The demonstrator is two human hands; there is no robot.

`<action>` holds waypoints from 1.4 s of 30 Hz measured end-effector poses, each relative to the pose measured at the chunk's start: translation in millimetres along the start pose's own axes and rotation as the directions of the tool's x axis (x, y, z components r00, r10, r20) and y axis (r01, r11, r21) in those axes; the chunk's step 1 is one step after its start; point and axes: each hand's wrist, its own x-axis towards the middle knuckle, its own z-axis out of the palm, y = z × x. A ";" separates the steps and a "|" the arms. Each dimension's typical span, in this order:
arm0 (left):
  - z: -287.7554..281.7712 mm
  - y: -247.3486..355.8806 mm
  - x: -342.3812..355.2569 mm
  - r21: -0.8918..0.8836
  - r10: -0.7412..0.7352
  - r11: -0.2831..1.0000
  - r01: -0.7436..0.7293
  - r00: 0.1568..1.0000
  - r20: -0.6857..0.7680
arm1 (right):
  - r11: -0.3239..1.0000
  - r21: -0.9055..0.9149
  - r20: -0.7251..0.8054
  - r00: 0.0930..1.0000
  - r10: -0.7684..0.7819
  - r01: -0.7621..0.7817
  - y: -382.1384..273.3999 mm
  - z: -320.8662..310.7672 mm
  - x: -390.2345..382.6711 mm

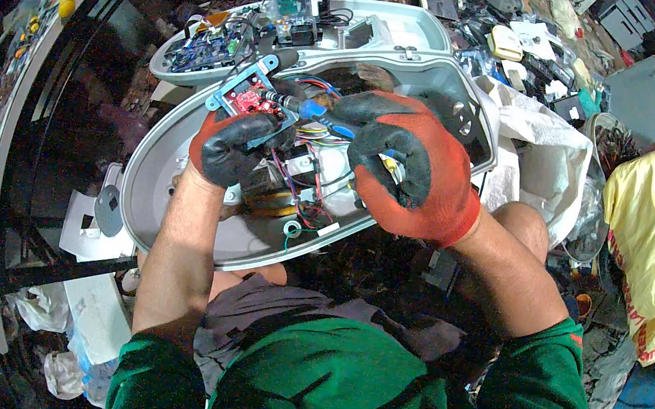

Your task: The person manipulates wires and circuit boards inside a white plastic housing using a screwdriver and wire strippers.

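Note:
My left hand (234, 149), in a red and black glove, is closed around a blue bracket (259, 72) carrying a small red circuit board (243, 98). A blue-handled screwdriver (313, 111) with a thick metal shaft lies across the gap between my hands, its shaft end by the board. My gloved right hand (420, 168) curls around the handle's far end; the fingers partly hide that contact. Below both hands sits a large oval grey plastic housing (146, 174), with coloured wires (325, 139) and parts inside.
Behind the housing, a second grey shell (414, 24) and a dark blue circuit board (215, 47) lie among scrap electronics. At right stand a white sack (548, 155) and a yellow bag (641, 248). A dark metal frame (44, 114) runs along the left.

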 end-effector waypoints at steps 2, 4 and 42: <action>0.7 -0.1 -1.3 -0.020 0.009 1.000 -0.009 1.000 -0.001 | 0.999 -0.033 0.008 1.000 -0.026 0.026 -0.6 -1.8 1.3; 0.4 0.6 -3.8 -0.037 0.014 0.999 -0.014 1.000 -0.022 | 0.999 -0.036 0.003 1.000 -0.022 0.022 -1.1 -1.7 1.0; 10.6 -16.8 3.1 0.879 0.314 0.464 -0.113 0.948 -0.044 | 0.804 -0.160 0.327 0.737 0.591 -0.573 2.9 -16.8 14.2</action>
